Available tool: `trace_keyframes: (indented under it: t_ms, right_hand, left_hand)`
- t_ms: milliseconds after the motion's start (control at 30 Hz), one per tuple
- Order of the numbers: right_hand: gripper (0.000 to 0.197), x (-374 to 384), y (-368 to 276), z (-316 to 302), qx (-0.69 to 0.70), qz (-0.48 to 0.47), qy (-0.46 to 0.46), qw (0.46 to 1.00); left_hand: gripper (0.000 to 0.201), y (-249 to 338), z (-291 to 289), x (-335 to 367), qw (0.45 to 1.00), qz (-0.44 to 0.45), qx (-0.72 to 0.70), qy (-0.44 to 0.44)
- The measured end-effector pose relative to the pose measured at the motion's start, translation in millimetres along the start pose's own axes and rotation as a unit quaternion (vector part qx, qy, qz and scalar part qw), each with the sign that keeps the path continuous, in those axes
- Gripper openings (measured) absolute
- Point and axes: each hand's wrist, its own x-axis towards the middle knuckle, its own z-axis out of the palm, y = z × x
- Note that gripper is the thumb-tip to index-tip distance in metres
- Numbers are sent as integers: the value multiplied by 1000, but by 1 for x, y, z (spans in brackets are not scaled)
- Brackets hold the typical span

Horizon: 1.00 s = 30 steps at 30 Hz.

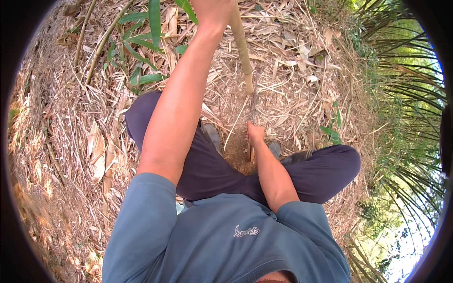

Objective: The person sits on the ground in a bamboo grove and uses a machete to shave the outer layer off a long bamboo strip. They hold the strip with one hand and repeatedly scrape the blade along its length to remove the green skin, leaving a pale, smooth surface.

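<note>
At the top edge, my left hand (214,13) is closed on a pale bamboo stalk (241,47); its fingers are partly cut off by the frame. The stalk slants down to a bare lower end above the dry litter. My right hand (255,133), lower and between my knees, grips the wooden handle of a machete (254,104). Its dark, narrow blade points away from me, nearly edge-on, close beside the stalk's lower end. Whether blade and stalk touch, I cannot tell.
Dry bamboo leaves (302,61) and husks cover the ground. Green leaves (148,79) and thin stems (101,47) stand at the upper left. My shoes (212,137) and bent knees flank the right hand. Dense bamboo growth (401,94) rises on the right.
</note>
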Motion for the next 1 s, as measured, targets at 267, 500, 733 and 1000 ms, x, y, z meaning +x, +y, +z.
trace_keyframes:
  t_ms: [267,500,733,1000]
  right_hand:
    - [61,5,1,-3,-172,-15,8,985]
    - [54,-17,-7,-4,-232,-82,72,967]
    - [68,-34,-26,-12,-231,-49,18,972]
    - [87,-65,-126,-51,-79,-173,87,978]
  left_hand:
    - [41,4,-23,18,993,-65,86,-51]
    - [38,25,-37,28,983,-79,119,-115]
    - [33,12,-42,27,970,-76,125,-192]
    - [24,30,-45,35,984,-34,-8,-175]
